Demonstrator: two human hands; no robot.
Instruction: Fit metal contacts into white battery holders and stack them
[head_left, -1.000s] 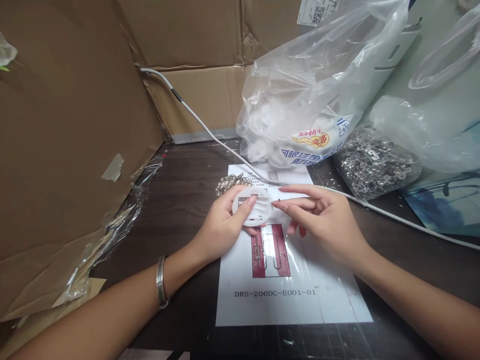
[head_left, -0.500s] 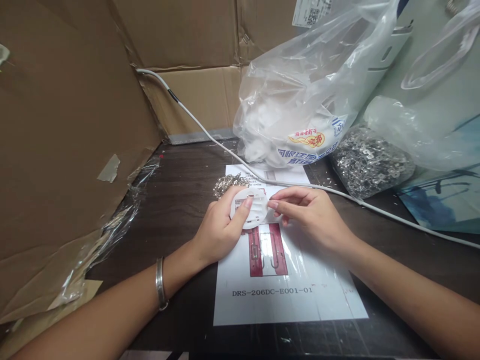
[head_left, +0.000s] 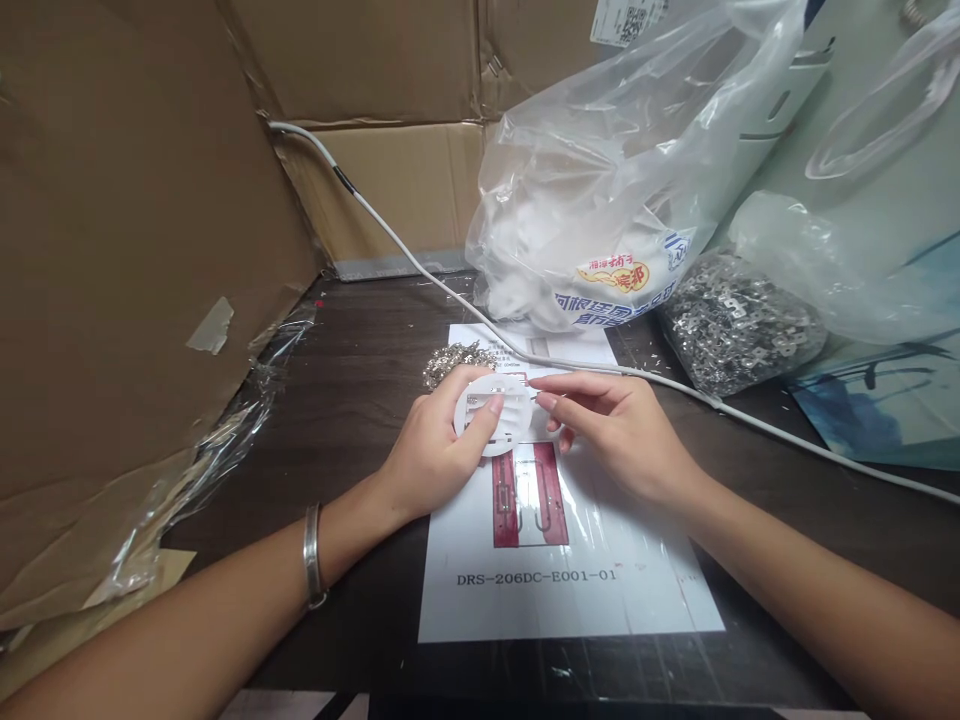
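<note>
Dark wood-look tabletop, cardboard walls behind and left

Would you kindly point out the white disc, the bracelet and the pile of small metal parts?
White disc (head_left: 514,416): head view, its right-hand part.
Bracelet (head_left: 312,556): head view, middle of its band.
Pile of small metal parts (head_left: 450,364): head view, its middle.

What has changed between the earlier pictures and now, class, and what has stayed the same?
The right hand has moved slightly left, its index fingertip closing in on the right edge of the white plastic disc. Whether it pinches a part is too small to tell. Unchanged: the left hand grips the disc above the printed sheet; the metal parts pile lies beyond.
</note>
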